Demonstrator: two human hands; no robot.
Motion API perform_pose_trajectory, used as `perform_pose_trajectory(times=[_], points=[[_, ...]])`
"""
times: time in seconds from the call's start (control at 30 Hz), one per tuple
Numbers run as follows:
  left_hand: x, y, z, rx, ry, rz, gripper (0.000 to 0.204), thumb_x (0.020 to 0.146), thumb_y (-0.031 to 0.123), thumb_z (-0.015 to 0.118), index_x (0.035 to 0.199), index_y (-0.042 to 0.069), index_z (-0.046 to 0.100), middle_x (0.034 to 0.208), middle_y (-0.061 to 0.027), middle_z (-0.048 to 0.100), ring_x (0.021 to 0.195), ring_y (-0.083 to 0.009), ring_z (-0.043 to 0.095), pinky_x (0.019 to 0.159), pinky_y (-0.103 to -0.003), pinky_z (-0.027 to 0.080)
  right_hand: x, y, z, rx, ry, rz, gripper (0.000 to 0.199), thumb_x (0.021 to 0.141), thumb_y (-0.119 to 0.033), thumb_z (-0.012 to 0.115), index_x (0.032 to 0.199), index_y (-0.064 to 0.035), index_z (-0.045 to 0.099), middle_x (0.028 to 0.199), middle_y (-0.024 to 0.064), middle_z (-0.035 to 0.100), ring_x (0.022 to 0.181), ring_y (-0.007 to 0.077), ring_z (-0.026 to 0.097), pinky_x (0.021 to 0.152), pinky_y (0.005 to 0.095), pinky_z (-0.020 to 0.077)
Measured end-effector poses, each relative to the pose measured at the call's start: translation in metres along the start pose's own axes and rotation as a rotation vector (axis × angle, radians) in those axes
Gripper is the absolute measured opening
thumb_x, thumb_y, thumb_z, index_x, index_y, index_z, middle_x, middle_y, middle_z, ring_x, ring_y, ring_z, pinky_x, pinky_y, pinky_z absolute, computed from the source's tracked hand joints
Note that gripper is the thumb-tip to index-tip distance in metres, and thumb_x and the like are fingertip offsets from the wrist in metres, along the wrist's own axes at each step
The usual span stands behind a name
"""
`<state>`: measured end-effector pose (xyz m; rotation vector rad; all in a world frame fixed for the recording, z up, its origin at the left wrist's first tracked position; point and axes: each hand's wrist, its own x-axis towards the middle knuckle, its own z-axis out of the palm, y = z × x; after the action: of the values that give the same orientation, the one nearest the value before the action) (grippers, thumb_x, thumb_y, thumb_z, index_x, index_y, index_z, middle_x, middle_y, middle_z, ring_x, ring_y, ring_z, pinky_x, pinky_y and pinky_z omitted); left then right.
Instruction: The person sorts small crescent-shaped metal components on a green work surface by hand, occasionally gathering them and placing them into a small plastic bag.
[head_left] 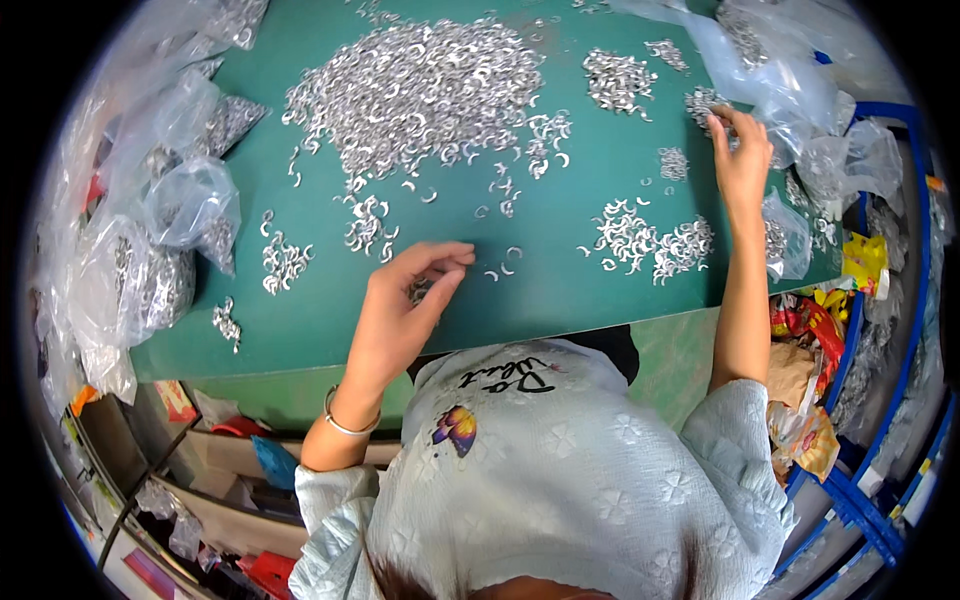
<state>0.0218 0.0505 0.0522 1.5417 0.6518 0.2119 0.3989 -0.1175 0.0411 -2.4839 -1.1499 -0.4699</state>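
Note:
My left hand (405,310) is curled near the front edge of the green table, with several small silvery metal pieces showing in its palm. Just right of its fingertips lie a few loose crescent-shaped metal pieces (509,254). My right hand (742,170) is stretched to the far right, thumb and fingertips close together at the edge of a small pile of metal pieces (700,101). Whatever those fingertips pinch is too small to make out. A big heap of silvery crescents (420,90) covers the far middle.
Smaller clusters of crescents lie at the front right (650,240), far right (618,80) and left (286,263) of the green table (560,300). Clear plastic bags of metal pieces (150,270) line the left edge; more plastic bags (790,110) crowd the right. A blue rack (905,250) stands beyond.

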Motion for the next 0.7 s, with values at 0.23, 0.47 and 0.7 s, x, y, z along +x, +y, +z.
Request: perform_pose_trajectory(times=[0.23,0.47,0.7], points=[[0.007,-0.008,0.007,0.563,0.172,0.358,0.023,0.082,-0.001,0.068,0.105,-0.001,0.066,0.097,-0.0151,0.065,0.088,-0.0329,0.062,0.079,-0.039,0.049,-0.065,-0.135,-0.042,0.464,-0.416,-0.439,0.027,0.082,-0.009,0.07,0.108,-0.006,0.068,0.103,0.0075,0.062,0.097,0.026,0.056,0.085,0.0375,0.0394],[-0.005,-0.01,0.016,0.692,0.116,0.377,0.028,0.079,0.001,0.069,0.108,0.001,0.064,0.102,-0.0108,0.061,0.091,-0.0303,0.057,0.077,-0.039,0.043,-0.105,-0.15,-0.028,0.497,-0.474,-0.546,0.033,0.08,-0.009,0.07,0.112,-0.0035,0.067,0.102,0.007,0.06,0.093,0.024,0.055,0.078,0.0365,0.04],[-0.008,-0.004,0.029,0.685,0.116,0.386,0.03,0.078,0.001,0.072,0.107,0.003,0.066,0.103,-0.01,0.062,0.093,-0.0289,0.058,0.079,-0.038,0.043,-0.114,-0.157,-0.019,0.571,-0.448,-0.497,0.023,0.077,-0.008,0.07,0.099,-0.0034,0.068,0.094,0.0049,0.059,0.086,0.0227,0.054,0.074,0.0355,0.0392]])
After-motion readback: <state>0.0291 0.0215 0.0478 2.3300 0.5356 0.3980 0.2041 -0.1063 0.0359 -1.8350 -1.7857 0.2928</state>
